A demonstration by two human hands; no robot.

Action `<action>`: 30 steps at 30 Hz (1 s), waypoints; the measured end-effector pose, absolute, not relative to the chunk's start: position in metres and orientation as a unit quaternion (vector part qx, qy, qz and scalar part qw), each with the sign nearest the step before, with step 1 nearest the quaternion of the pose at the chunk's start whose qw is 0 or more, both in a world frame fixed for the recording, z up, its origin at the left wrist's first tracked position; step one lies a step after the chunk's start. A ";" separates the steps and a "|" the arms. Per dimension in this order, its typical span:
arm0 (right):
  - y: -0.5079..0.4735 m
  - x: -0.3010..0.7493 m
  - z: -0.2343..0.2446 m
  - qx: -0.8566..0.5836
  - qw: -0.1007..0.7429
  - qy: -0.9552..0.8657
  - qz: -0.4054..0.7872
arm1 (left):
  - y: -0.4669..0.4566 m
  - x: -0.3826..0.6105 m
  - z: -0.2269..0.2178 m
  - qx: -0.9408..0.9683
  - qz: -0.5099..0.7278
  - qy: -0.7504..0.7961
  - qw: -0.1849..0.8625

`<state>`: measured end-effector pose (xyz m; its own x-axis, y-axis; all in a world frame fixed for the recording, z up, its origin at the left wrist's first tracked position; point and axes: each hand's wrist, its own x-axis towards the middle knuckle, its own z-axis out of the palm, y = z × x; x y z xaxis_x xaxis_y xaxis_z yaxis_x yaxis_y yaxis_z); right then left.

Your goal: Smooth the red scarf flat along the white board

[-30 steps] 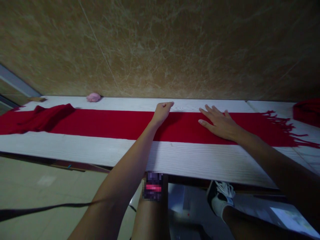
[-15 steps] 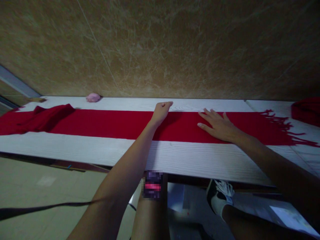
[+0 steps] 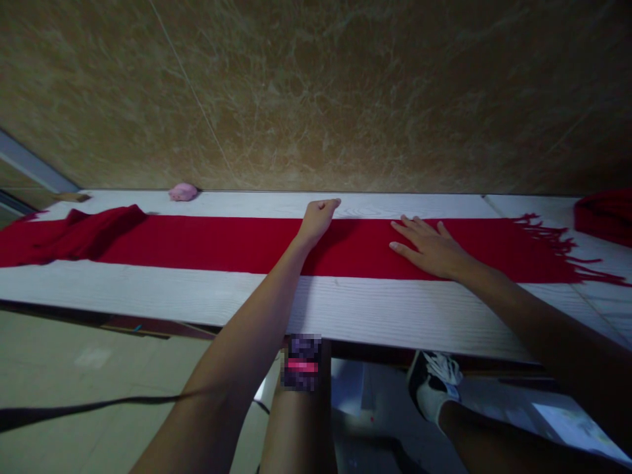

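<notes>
A long red fringed scarf (image 3: 222,243) lies stretched along a white wood-grain bench top (image 3: 172,293). Its left part is bunched in folds, while the middle and right lie flat, ending in loose tassels. My left hand (image 3: 316,220) is closed at the scarf's far edge, fingers curled under; whether anything is inside them is hidden. To its right, my right hand (image 3: 428,248) lies flat on the cloth with its fingers spread, holding nothing.
A brown marbled wall (image 3: 316,99) rises behind the bench. Against it sits a small pink pig figure (image 3: 184,191). A second red cloth bundle (image 3: 605,217) rests at the far right. My legs and a shoe (image 3: 434,385) are below the front edge.
The view has shifted very slightly. Both hands and the scarf otherwise look the same.
</notes>
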<state>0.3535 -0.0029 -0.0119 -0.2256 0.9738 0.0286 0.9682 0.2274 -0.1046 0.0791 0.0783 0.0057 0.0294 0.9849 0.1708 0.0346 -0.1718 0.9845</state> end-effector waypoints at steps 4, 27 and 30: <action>-0.003 0.353 -0.013 -0.622 0.043 -0.781 0.033 | 0.080 0.078 0.005 0.555 0.527 0.453 0.456; -0.005 0.350 -0.008 -0.627 0.038 -0.777 0.040 | 0.077 0.077 0.006 0.565 0.517 0.464 0.445; -0.007 0.348 -0.006 -0.632 0.034 -0.773 0.043 | 0.077 0.077 0.007 0.571 0.515 0.463 0.441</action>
